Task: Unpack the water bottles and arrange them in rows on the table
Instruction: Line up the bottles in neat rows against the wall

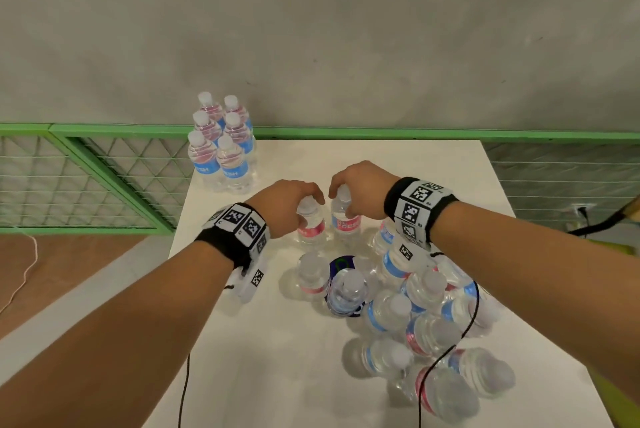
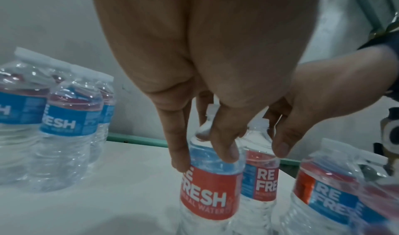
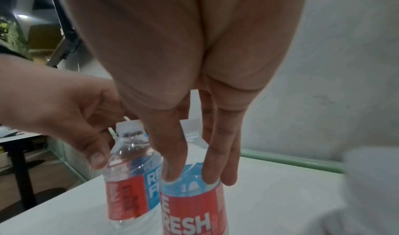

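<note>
White table [image 1: 433, 164]: L hand [image 1: 284, 202] & R hand [image 1: 360, 185] each grip upright bottle's neck, side by side.

The head view looks forward and steeply down from above the near edge of the white surface [image 1: 433, 164], taking in both forearms and the grey wall beyond. The left wrist view sits close under the left hand [image 2: 194, 78], looking along its fingers toward the wall. The right wrist view does the same along the right hand [image 3: 183, 64], very near. All three share the two upright bottles, one under each hand [image 1: 310, 223] [image 1: 344, 216]; each wrist view also catches the other hand.
</note>
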The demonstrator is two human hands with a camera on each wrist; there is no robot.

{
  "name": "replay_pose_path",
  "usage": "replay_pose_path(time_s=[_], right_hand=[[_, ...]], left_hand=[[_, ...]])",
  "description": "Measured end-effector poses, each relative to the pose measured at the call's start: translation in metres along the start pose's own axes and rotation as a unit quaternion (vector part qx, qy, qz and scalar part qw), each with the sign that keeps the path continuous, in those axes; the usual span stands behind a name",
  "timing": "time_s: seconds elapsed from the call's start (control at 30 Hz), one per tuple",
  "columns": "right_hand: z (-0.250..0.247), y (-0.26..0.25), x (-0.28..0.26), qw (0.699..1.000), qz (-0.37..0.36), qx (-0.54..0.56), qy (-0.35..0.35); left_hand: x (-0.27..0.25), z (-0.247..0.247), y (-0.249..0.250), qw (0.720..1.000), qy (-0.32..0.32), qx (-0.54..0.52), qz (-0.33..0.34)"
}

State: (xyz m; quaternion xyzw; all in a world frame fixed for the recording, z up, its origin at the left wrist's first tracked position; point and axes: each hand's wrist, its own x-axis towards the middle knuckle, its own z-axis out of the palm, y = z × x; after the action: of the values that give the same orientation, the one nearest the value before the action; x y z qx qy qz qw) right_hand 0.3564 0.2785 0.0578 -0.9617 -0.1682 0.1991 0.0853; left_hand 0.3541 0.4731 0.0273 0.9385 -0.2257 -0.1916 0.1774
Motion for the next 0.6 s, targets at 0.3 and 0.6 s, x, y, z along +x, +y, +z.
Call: replay_pose_path(time_s=[0.3, 0.6], right_hand=[[-0.013, -0.012, 0.065, 0.997, 0.006, 0.035, 0.063], [-0.026, -0.033, 0.141, 0.991, -0.005, 0.048, 0.125]], left_hand=[[-0.006, -0.023, -0.047, 0.99, 0.08, -0.029, -0.109], [-0.04, -0.033, -0.093, 0.983, 0.095, -0.026, -0.156]])
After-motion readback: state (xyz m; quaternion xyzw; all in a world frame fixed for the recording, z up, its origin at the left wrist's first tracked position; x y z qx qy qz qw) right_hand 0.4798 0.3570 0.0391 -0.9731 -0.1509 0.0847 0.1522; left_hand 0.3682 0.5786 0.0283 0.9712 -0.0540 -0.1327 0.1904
